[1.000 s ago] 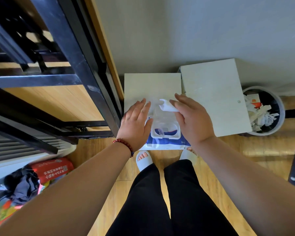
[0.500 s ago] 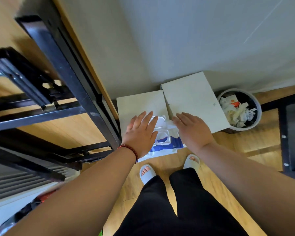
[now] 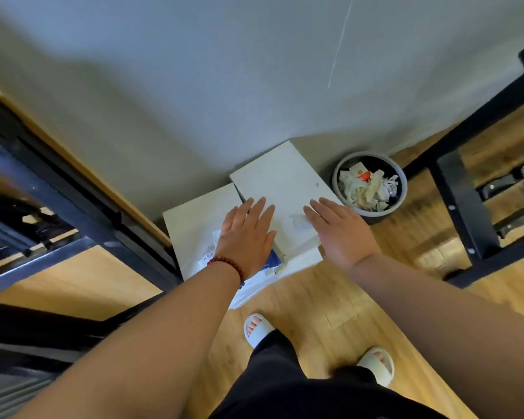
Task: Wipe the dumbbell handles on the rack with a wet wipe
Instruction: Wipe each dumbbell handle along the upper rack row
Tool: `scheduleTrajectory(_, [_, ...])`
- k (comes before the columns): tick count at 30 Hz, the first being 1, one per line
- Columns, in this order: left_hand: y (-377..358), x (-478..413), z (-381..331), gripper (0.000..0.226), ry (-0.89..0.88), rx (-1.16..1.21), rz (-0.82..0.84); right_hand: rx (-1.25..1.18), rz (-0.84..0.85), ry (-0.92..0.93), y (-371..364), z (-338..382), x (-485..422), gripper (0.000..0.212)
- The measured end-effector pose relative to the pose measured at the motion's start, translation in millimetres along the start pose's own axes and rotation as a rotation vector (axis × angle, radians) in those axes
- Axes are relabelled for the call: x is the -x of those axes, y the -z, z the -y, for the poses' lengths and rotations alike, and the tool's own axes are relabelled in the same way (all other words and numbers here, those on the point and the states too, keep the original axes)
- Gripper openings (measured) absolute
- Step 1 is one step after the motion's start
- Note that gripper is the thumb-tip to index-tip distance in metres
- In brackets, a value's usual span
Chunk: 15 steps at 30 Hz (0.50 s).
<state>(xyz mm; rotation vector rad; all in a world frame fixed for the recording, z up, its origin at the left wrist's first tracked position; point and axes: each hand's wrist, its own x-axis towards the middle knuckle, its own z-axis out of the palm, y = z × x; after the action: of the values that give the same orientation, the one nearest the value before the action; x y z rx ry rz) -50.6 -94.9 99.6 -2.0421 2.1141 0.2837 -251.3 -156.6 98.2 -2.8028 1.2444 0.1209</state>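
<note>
My left hand (image 3: 245,237), with a red bead bracelet at the wrist, hovers with straight spread fingers over the blue and white wet wipe pack (image 3: 271,263) and hides most of it. The pack lies on a low white box (image 3: 191,225). To its right, my right hand (image 3: 342,231) is stretched flat over a second white box (image 3: 282,176). A faint pale blur beside its thumb may be a wipe; I cannot tell. No dumbbell handle shows clearly.
A black metal rack (image 3: 73,201) with wooden shelves stands at the left and another black rack (image 3: 463,207) at the right. A round bin (image 3: 369,184) with crumpled wipes sits by the wall. My slippered feet stand on the wooden floor.
The view has swung up and to the right. Both hands have shifted from the pack's open lid toward the right box, and the lid and the pulled wipe are no longer visible.
</note>
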Motion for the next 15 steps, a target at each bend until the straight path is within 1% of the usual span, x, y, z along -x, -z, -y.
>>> scheduleTrajectory(3, [9, -6, -42, 0.057, -0.04, 0.013, -0.009, -0.014, -0.026, -0.083, 9, -28, 30, 0.072])
scheduleTrajectory(7, [19, -12, -108, 0.057, -0.084, 0.008, -0.032, -0.043, 0.045, -0.147, 22, -71, 82, 0.067])
scheduleTrajectory(10, [27, -9, -164, 0.056, -0.114, 0.02, -0.056, -0.086, 0.024, -0.184, 25, -103, 123, 0.07])
scheduleTrajectory(13, [33, -5, -219, 0.055, -0.141, 0.035, -0.058, -0.06, 0.071, -0.211, 31, -135, 162, 0.068])
scheduleTrajectory(15, [35, -4, -252, 0.056, -0.161, 0.055, -0.07, -0.07, 0.038, -0.241, 32, -159, 184, 0.064])
